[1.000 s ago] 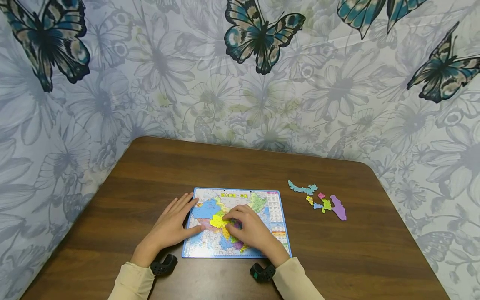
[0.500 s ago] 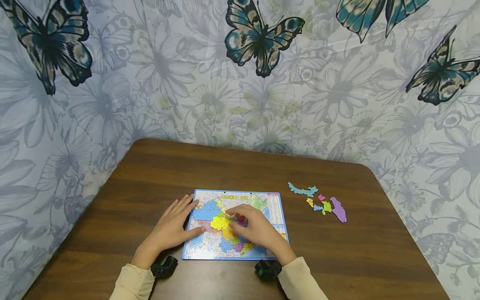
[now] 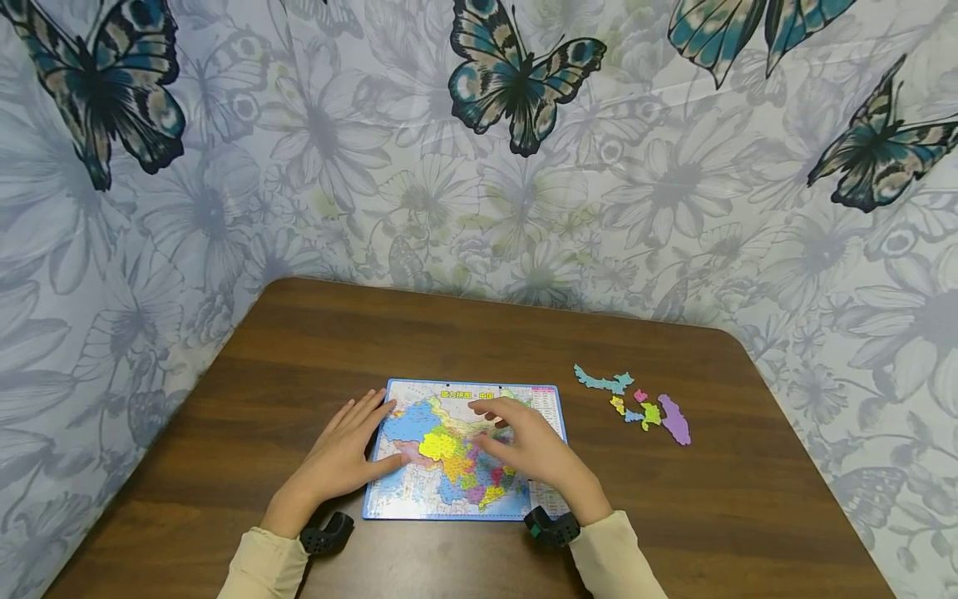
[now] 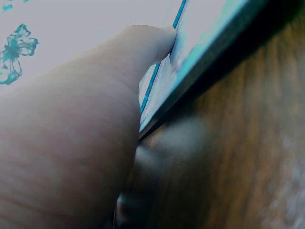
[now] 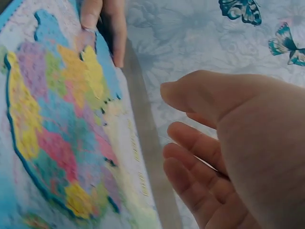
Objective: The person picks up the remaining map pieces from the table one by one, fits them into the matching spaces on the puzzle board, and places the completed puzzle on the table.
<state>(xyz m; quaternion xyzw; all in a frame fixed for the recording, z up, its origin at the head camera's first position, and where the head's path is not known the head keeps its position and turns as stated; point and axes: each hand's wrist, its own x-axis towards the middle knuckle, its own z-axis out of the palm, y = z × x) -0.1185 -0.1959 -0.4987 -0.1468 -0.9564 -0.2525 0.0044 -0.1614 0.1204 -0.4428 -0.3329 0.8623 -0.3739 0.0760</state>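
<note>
A map puzzle board [image 3: 397, 499] with a blue rim lies on the table, its middle filled with coloured pieces such as a yellow one [image 3: 437, 445]. My left hand [image 3: 337, 453] rests on the board's left side, fingers straight and thumb pressing the surface; in the left wrist view the thumb [image 4: 147, 40] lies over the edge. Above the board's right half hovers my right hand [image 3: 535, 441], fingers loosely bent. In the right wrist view a gap shows between thumb and fingers of the right hand [image 5: 224, 129], with nothing held. It hides part of the map's right side.
Right of the board lie loose pieces: a long light-blue one [image 3: 602, 382], a purple one [image 3: 675, 420], a green one [image 3: 651, 414] and smaller yellow [image 3: 617, 404], blue [image 3: 634, 416] and pink ones [image 3: 639, 395]. Behind the wooden table [image 3: 449, 324] hangs a butterfly-print cloth [image 3: 337, 183].
My right hand has lifted from the middle of the map and drawn right, its thumb and fingers spreading and uncovering more pieces. The left hand keeps its place.
</note>
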